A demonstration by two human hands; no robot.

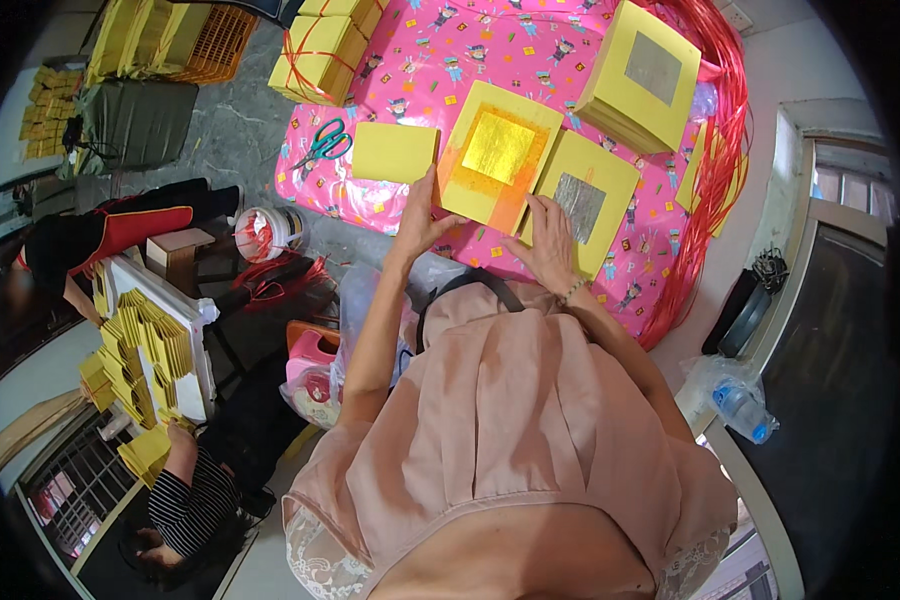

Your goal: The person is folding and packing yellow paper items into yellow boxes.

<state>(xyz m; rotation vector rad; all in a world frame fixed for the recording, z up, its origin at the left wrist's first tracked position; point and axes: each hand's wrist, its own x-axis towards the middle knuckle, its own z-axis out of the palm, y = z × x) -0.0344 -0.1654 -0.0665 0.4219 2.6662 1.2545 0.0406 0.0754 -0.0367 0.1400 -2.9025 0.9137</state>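
Note:
Between my hands lies yellow joss paper (500, 148) with a gold foil square and orange print, slightly tilted on the pink table cover. My left hand (423, 218) holds its left edge, thumb stretched along the lower edge. At its lower right corner, the curled fingers of my right hand (548, 240) grip the edge. Close to that hand is silver-foil joss paper (610, 190), partly covered by the gold one. To the left rests a plain yellow block of paper (395, 152). Green-handled scissors (325, 143) lie farther left.
A thick silver-foil stack (642, 70) stands at the back right, beside hanging red plastic strips (735, 130). Red-tied yellow bundles (320, 55) sit at the back left. Two people work at a white table (195, 340) with folded yellow paper. A bucket (270, 232) stands on the floor.

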